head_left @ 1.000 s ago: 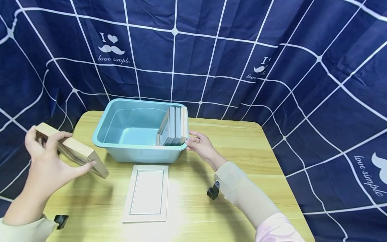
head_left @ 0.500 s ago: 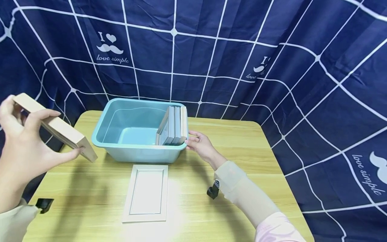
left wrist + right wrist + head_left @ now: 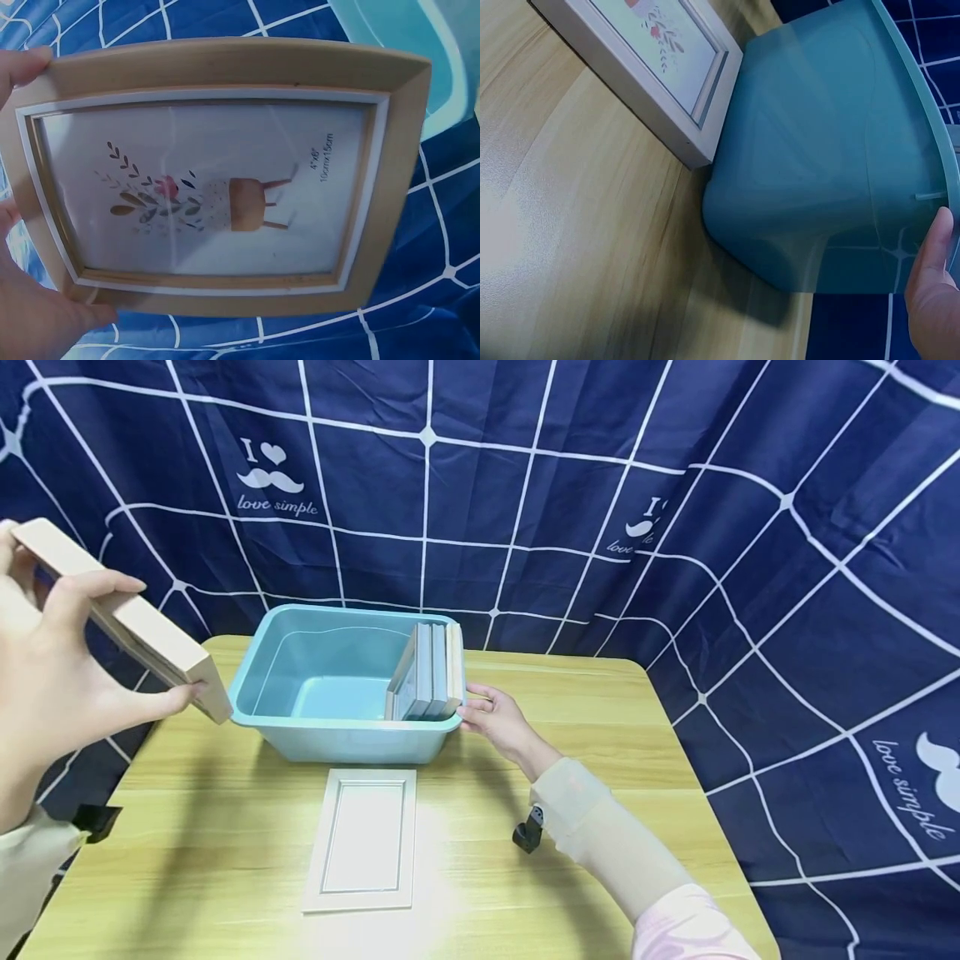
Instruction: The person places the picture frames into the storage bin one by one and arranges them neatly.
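Observation:
My left hand [image 3: 60,677] grips a light wooden picture frame [image 3: 161,639] by one end, tilted and raised beside the tub's left side. In the left wrist view, the frame's front shows a potted plant drawing and size print behind the pane. My right hand [image 3: 498,722] holds the right rim of a light blue plastic tub [image 3: 352,743], with the thumb [image 3: 935,240] on the outer wall in the right wrist view. Inside the tub, several picture frames [image 3: 425,672] stand on edge, side by side against its right wall.
A white picture frame [image 3: 363,839] lies flat on the wooden table [image 3: 600,743], in front of the tub. Dark blue curtains [image 3: 480,485] with a white grid hang behind the table and on both sides.
My left hand has lifted the wooden picture frame and carried it to the left, higher above the table. The right hand has stayed at the tub's rim.

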A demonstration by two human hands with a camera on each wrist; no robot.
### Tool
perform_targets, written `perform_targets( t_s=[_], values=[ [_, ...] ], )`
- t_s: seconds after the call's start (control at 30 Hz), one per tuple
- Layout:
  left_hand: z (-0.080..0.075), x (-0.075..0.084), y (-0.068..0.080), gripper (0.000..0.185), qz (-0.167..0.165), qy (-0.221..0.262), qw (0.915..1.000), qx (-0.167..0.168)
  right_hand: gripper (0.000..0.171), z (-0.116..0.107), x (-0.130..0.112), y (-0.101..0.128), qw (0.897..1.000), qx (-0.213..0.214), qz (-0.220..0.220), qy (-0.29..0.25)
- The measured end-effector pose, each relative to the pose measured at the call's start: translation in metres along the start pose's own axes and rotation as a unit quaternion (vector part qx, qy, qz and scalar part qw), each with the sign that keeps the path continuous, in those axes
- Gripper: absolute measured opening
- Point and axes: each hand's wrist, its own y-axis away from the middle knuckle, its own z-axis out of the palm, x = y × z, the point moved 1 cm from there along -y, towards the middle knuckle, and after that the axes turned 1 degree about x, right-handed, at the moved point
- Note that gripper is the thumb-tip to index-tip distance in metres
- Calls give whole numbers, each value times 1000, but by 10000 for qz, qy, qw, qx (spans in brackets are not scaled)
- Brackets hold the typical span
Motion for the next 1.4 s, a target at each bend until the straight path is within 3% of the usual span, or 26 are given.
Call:
perform_targets(
  t_s=[0.1,0.17,0.23,0.37,0.6,0.93,1.4],
  values=[
    [3,-1,-8,97,134,-72,9998,-107,55,0,1,-1,10000,2,-12,16],
    [5,-4,-11,97,291,-115,9988,-366,54,0,2,-2,10000,5,-14,14],
    [8,-9,-14,97,461,-48,9971,-609,54,-1,2,-2,10000,-7,-24,1],
    [18,-15,-20,100,646,139,9947,-792,54,0,3,-2,10000,-18,-19,-23],
    [42,-24,-30,102,479,498,9951,-712,54,0,2,-1,10000,1,-50,-11],
    [68,-41,-33,88,-2,510,9856,-1612,55,-1,3,-1,10000,-8,-27,0],
    [107,-49,-29,87,1,492,9713,-2326,54,0,2,-2,10000,-28,-45,-20]
  ],
)
